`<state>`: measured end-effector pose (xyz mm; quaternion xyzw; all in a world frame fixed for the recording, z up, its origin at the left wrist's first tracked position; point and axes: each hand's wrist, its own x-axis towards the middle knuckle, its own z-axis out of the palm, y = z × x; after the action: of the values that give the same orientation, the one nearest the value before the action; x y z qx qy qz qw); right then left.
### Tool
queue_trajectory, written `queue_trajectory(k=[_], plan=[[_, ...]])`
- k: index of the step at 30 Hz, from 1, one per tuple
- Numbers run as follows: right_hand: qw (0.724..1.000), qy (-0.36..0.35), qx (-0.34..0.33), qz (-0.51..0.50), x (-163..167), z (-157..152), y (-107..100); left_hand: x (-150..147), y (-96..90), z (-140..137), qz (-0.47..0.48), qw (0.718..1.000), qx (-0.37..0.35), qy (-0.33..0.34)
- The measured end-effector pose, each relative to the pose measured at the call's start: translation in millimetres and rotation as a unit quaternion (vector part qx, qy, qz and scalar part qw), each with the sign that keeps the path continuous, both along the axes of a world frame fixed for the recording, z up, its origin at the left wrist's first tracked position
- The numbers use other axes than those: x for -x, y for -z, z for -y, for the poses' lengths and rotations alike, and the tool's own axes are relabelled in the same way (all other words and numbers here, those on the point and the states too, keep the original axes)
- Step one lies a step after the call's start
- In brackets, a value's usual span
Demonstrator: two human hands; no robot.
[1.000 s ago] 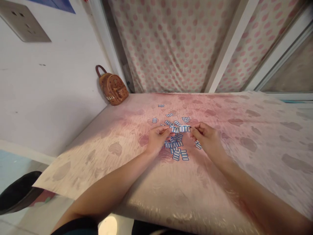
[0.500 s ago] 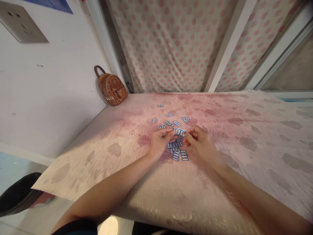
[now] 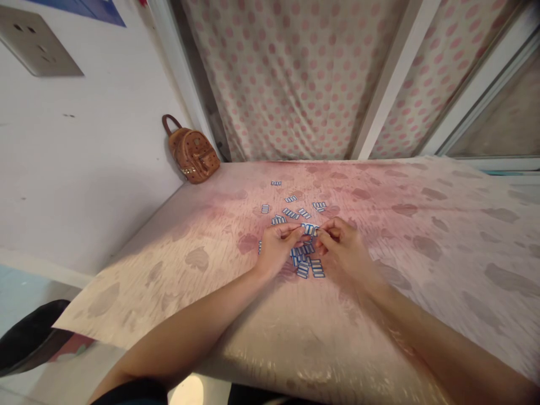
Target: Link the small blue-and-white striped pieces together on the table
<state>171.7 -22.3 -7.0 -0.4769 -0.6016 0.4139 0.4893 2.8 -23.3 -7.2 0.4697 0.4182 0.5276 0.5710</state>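
Note:
A short white strip with blue-edged rectangles (image 3: 310, 229), like a strip of labels, is stretched between my two hands above the table. Fingertips of my left hand (image 3: 276, 243) pinch its left end. At the right end, thumb and fingers of my right hand (image 3: 342, 243) are closed on it. Just below lies a pile of similar blue-and-white strips (image 3: 301, 259), partly covered by my left hand. Beyond my hands, several more pieces are scattered, among them a small strip (image 3: 276, 183) farthest away and another strip (image 3: 291, 214) closer in. Fine print on them is too small to read.
The table (image 3: 194, 315) wears a pinkish leaf-patterned cover under shiny plastic. A small brown backpack (image 3: 196, 154) leans at the far left corner against the white wall (image 3: 105, 140). Behind the table hangs a dotted curtain (image 3: 295, 73). A dark object (image 3: 34, 334) sits below at left.
The strip between my hands shows slightly less of its length, as my fingers have drawn a little closer together. The scattered pieces on the table lie as before.

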Motion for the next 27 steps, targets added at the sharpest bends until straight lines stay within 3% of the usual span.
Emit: queue_trajectory(k=[11,14,17,20,27], plan=[[0.993,-0.074,-0.026,0.088,-17,-14,-7,3,-3.3,-3,-0.024,1.0,0.015,-0.01],[0.983,-0.055,-0.035,0.173,-37,-24,-12,8,-6.4,-8,-0.031,0.999,0.005,-0.028],[0.932,0.02,-0.019,0.36,-62,-31,-18,16,-9.2,-14,-0.029,0.998,-0.005,-0.058],[0.875,0.019,0.031,0.483,-76,-32,-22,21,-9.4,-18,-0.024,0.997,-0.008,-0.07],[0.85,-0.001,0.06,0.523,-67,-34,-15,18,-4.6,-17,-0.038,0.997,0.001,-0.071]])
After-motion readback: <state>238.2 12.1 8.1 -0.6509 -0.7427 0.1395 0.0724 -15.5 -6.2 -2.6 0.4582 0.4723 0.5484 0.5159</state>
